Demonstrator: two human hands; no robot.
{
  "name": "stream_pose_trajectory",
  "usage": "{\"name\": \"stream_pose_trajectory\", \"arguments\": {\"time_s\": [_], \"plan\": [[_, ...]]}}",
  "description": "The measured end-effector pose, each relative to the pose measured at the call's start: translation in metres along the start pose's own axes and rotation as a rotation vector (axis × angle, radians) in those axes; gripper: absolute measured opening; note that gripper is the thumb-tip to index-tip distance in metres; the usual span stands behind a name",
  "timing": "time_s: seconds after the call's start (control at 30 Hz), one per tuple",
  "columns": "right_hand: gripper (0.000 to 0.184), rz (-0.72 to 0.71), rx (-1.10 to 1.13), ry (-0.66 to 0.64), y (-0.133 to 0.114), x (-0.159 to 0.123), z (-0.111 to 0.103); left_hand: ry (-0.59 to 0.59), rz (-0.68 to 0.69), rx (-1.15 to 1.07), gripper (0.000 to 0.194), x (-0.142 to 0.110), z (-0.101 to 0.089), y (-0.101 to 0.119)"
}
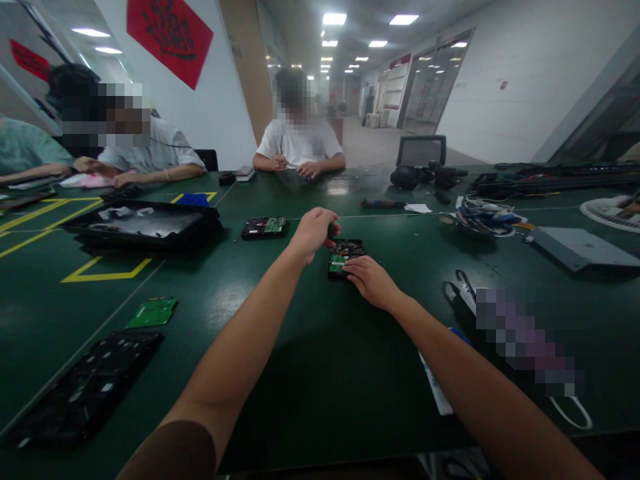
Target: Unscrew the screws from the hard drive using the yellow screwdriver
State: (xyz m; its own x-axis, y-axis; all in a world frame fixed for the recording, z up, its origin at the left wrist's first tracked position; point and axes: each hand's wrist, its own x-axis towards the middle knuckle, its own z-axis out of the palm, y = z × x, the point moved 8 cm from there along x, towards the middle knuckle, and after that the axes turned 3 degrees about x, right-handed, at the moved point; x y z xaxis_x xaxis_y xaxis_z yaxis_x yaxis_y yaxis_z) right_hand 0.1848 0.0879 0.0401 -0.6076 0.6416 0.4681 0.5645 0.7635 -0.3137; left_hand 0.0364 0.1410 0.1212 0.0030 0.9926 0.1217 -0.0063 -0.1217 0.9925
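Observation:
A hard drive [346,249] lies on the green table with its green circuit board facing up. Above its far left corner, my left hand [314,235] is closed around a short dark tool [331,231] that looks like a screwdriver; its tip is hidden. My right hand [371,281] grips the near right side of the drive, fingertips on the board's edge. A second hard drive [265,227] rests to the left, beyond my left forearm. Farther left and nearer lie a loose green circuit board [153,312] and a black panel [85,383].
A black tray [143,223] stands at left. On the right are a bundle of cables [487,217], a grey metal box [583,248] and a lanyard [465,287]. A dark-handled tool [383,203] lies beyond my hands. Other people [299,143] sit across the table.

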Motion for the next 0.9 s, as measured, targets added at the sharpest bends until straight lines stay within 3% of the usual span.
{"name": "stream_pose_trajectory", "arguments": {"time_s": [0.1,0.2,0.27,0.4,0.67,0.9], "plan": [[0.028,-0.007,-0.018,-0.007,0.0,0.0,0.0,-0.041,-0.004,-0.025,0.014,-0.003,0.001,-0.001],[0.026,0.023,-0.064,-0.009,0.003,0.0,0.0,0.044,0.039,0.033,0.014,-0.005,-0.012,0.0],[0.026,0.039,-0.08,-0.012,0.005,0.0,0.0,0.033,0.069,0.059,0.014,-0.006,-0.016,0.002],[0.026,0.025,-0.064,-0.026,0.006,0.0,0.002,-0.057,0.045,0.029,0.016,-0.011,-0.012,0.003],[0.027,0.014,-0.043,-0.035,0.005,-0.001,0.001,-0.087,0.013,-0.167,0.014,-0.012,-0.003,-0.002],[0.026,0.037,-0.039,-0.036,0.005,-0.001,0.0,-0.051,0.075,-0.033,0.017,-0.013,-0.007,0.004]]}}
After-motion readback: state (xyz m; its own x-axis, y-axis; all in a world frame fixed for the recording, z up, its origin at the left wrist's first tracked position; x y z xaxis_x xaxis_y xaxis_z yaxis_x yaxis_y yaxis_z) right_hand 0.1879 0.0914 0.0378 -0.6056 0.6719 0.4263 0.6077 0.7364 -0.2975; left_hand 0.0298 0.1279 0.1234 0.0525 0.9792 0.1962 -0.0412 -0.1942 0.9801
